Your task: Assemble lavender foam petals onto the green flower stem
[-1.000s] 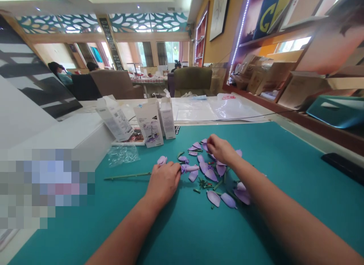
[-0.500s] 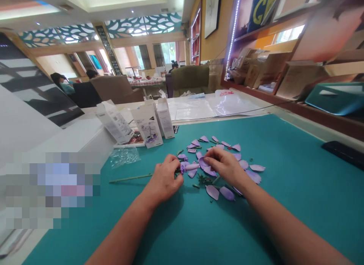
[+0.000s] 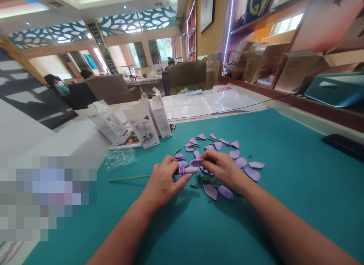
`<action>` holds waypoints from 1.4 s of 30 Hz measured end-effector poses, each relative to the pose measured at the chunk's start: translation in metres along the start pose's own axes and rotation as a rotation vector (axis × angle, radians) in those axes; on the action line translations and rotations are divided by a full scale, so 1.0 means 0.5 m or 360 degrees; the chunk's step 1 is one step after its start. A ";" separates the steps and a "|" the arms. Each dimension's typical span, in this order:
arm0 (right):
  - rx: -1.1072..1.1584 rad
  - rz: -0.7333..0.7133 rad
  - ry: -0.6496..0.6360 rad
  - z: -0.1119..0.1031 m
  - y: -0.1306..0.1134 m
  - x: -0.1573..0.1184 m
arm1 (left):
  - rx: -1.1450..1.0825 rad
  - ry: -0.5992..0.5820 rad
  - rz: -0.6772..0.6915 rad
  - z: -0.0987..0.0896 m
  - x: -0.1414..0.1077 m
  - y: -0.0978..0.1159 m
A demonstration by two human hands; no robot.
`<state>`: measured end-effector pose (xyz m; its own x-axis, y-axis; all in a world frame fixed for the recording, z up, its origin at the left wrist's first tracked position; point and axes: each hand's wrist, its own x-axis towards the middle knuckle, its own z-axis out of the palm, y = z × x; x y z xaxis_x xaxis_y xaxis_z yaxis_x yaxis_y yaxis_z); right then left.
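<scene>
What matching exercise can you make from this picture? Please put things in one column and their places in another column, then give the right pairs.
Things:
1. Green stem
2. Clear plastic bag
3. Printed white box
4. Loose purple petals

Places:
A. Standing behind the far edge of the teal mat
B. Crumpled at the mat's far left edge
C. Spread on the mat around the right hand
D. Lying on the mat, reaching to the left hand

Pairs: 1-D, 2-B, 3-A, 4-C

The left hand (image 3: 163,183) grips a lilac foam flower head (image 3: 184,170) on a thin green stem (image 3: 129,177); the right hand (image 3: 223,170) pinches a curved lilac foam petal (image 3: 196,163) against it. Loose lilac petals (image 3: 241,162) surround the flower head on the teal bench (image 3: 278,219), white printed cartons (image 3: 141,124) beyond it.
</scene>
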<state>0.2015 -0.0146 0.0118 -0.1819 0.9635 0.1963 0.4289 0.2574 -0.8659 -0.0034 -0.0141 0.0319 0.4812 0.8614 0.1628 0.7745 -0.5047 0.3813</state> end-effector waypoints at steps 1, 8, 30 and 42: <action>-0.0009 0.0034 -0.0005 0.000 -0.001 0.000 | 0.0000 0.0003 0.0005 -0.001 0.000 0.001; 0.0330 0.0412 -0.0127 0.007 -0.013 0.004 | -0.0013 0.0044 0.0057 -0.004 -0.001 0.005; 0.0665 0.0595 -0.0135 0.020 -0.022 0.002 | -0.0122 0.0023 0.0108 -0.008 0.006 -0.010; 0.0637 0.0629 -0.0085 0.023 -0.020 0.002 | -0.0091 0.0027 0.0067 -0.008 0.010 -0.009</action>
<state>0.1868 -0.0173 0.0155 -0.1245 0.9733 -0.1928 0.1061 -0.1801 -0.9779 -0.0063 -0.0075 0.0348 0.5058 0.8404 0.1949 0.7287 -0.5371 0.4249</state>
